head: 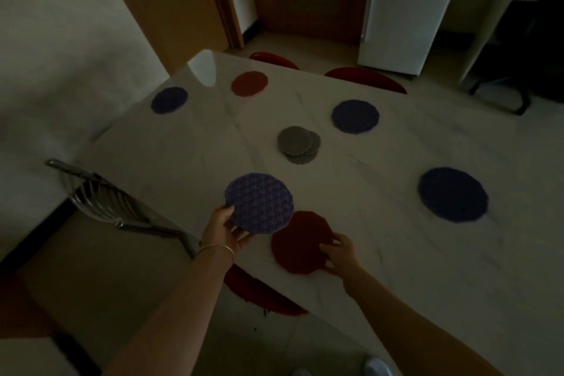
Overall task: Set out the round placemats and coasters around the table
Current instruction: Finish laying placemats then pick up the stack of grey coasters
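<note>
Single head-worn view: looks forward and steeply down from the near corner of the white table [381,223], close above it, facing the far fridge [406,9].

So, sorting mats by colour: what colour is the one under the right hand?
Dark red, seen in the head view: the mat under the right hand.

Dim room, low light. White marble-look table [396,223], red chairs [366,78] tucked at far side, metal-backed chair [100,195] at left. Wooden door [158,3], white fridge [409,9], pale tiled floor [320,43].
</note>
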